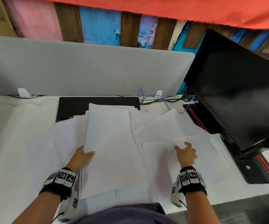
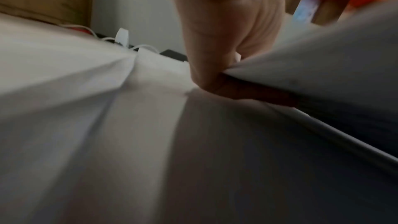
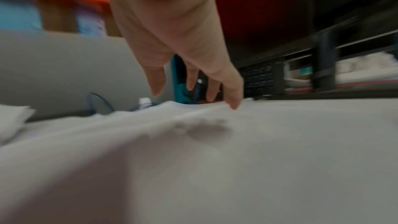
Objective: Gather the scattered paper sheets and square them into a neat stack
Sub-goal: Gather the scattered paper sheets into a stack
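Paper sheets [image 1: 170,126] fanned loose across centre frame on white desk [image 1: 17,143], overlapping at odd angles, some covering the near edge of a black laptop [image 1: 75,105] upper centre. Black monitor [image 1: 237,88] looming at right, blue cable [image 1: 162,99] coiled behind, grey divider panel [image 1: 82,67] across the back. Left hand [image 1: 80,157] lower left, pinching a raised bundle of sheets [image 1: 109,143], thumb on top. Right hand [image 1: 187,153] lower right, fingers [image 3: 232,91] spread and relaxed, tips down on a flat sheet [image 1: 179,160], grasping nothing.
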A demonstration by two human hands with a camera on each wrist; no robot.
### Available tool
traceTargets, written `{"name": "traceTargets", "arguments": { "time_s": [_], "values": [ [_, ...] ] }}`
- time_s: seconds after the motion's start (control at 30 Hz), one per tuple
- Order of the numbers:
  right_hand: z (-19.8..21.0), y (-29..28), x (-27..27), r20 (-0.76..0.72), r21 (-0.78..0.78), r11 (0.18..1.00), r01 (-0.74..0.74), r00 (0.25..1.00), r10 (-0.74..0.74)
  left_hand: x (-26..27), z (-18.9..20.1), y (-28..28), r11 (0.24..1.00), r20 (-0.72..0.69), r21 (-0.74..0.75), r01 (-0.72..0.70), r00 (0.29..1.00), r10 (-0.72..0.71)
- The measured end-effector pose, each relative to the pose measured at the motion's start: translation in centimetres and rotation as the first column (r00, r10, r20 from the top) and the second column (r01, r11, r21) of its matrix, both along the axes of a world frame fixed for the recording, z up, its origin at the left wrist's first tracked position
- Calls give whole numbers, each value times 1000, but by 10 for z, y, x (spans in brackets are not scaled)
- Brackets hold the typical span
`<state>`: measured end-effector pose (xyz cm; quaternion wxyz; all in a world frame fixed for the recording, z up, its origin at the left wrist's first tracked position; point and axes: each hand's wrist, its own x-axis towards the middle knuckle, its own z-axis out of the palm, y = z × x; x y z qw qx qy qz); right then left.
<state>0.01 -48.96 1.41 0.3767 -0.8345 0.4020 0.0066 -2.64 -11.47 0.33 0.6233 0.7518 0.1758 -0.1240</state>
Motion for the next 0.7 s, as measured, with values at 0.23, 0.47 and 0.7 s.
{"name": "traceTargets", "arguments": {
  "time_s": [0.23, 0.47, 0.7],
  "values": [
    [-23, -53, -48, -183, -35, 918, 396, 900, -395, -9, -15, -3, 998, -86, -2, -62, 994, 62],
    [-14, -54, -43, 12, 177, 849, 497, 862, -507, -11, -13, -1, 998, -102, -18, -62, 993, 60],
    [-15, -39, -30, 97, 108, 980, 170, 979, -180, -17, -9, 9, 984, -129, -138, -114, 987, 97]
  ]
}}
